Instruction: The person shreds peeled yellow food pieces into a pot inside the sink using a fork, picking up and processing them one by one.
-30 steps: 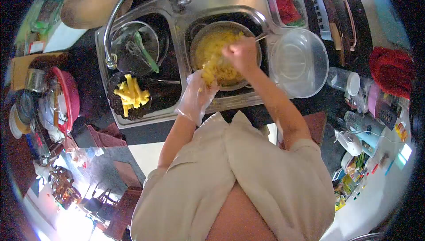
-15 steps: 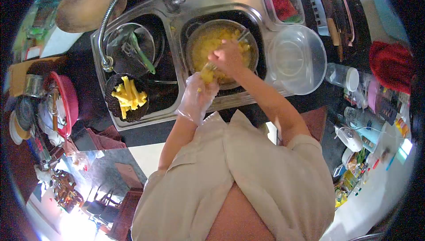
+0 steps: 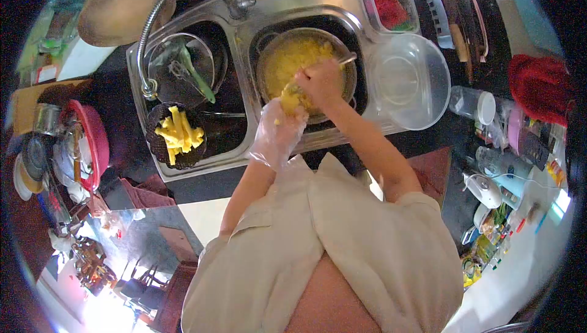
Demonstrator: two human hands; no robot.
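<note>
My left hand [image 3: 280, 130], in a clear plastic glove, is closed around a chunk of yellow food [image 3: 291, 98] at the near rim of a round bowl [image 3: 262, 76]. Bare, my right hand [image 3: 321, 84] grips a metal utensil [image 3: 347, 58], whose handle sticks out to the upper right. Its working end is hidden at the yellow chunk, where both hands meet. Loose yellow bits [image 3: 302, 52] fill the bowl, which stands in the right sink basin. To the left, a small black basket [image 3: 160, 112] holds several yellow sticks [image 3: 178, 131].
A clear round tub [image 3: 437, 82] stands right of the sink, below a clear box [image 3: 406, 27] with a red item. In the left basin, a green-handled whisk [image 3: 199, 79] rests in a bowl. The faucet [image 3: 241, 6] arches behind; a pink basin [image 3: 98, 150] holds dishes.
My right hand has shifted slightly down and right, and the utensil's handle has tilted flatter. My left hand has moved slightly right and up with the yellow chunk.
</note>
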